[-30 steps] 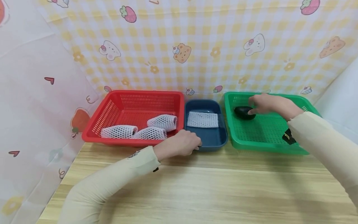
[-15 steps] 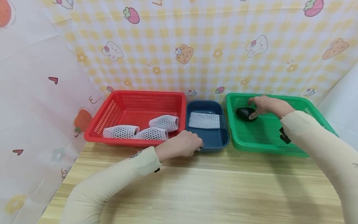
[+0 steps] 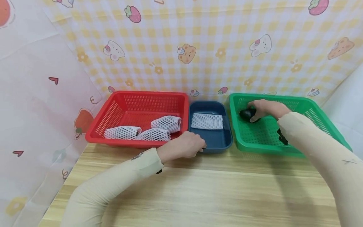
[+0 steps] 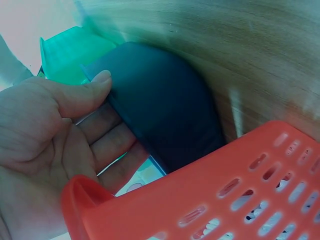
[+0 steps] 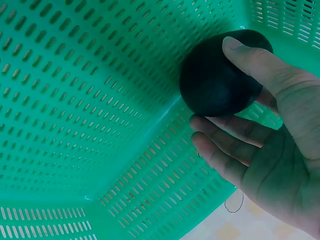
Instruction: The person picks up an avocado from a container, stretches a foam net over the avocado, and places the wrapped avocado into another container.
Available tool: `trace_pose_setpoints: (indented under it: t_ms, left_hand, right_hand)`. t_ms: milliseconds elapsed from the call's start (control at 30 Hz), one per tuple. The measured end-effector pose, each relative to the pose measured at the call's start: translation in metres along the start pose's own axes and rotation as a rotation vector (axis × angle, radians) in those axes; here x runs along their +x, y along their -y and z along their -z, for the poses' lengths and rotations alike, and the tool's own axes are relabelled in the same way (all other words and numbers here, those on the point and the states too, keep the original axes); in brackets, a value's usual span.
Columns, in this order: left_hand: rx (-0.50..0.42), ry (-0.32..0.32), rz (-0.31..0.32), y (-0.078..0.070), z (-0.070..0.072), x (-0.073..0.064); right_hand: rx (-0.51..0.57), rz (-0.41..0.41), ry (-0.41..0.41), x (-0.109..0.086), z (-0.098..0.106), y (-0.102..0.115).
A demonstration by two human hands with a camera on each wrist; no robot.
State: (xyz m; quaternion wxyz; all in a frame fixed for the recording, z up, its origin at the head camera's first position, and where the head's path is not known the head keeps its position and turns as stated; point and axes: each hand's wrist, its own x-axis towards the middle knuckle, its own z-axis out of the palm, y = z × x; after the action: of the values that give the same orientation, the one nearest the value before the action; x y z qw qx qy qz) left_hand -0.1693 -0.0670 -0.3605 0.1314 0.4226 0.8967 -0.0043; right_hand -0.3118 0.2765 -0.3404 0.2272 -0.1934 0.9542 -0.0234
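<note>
My right hand (image 3: 265, 108) reaches into the green basket (image 3: 272, 150) and grips a smooth, blackish oval fruit (image 3: 246, 114) near its left wall. In the right wrist view the thumb lies across the dark fruit (image 5: 215, 75) and the fingers curl along its other side; its exact kind is unclear. My left hand (image 3: 184, 145) pinches the near left rim of the dark blue tray (image 3: 215, 140), thumb on the outer wall and fingers inside. Inside that tray lies a flat white foam net sleeve (image 3: 207, 121).
To the left, a red basket (image 3: 136, 144) holds three plump white foam net sleeves (image 3: 153, 134), with something dark showing at one open end. The containers stand side by side on a wooden table (image 3: 204, 189), before a patterned cloth (image 3: 158, 37).
My right hand has shifted slightly left and closed round the dark fruit, which it earlier only touched from above. The left hand stays on the tray rim. The head view has shifted slightly.
</note>
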Motion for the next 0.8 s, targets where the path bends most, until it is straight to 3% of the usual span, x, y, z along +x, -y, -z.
trace_pose_setpoints:
  t_ms: [300,567,800]
  left_hand:
    - [0.011,-0.001,-0.002,-0.001,0.000,0.000]
    - [0.006,-0.002,0.000,-0.001,0.000,-0.001]
    - [0.006,-0.001,0.003,-0.001,0.000,-0.002]
  right_hand:
    - [-0.032,0.018,0.011,-0.001,-0.001,-0.001]
    - [-0.021,0.040,-0.036,-0.012,0.007,0.000]
    - [-0.018,0.143,-0.079,-0.024,0.015,0.008]
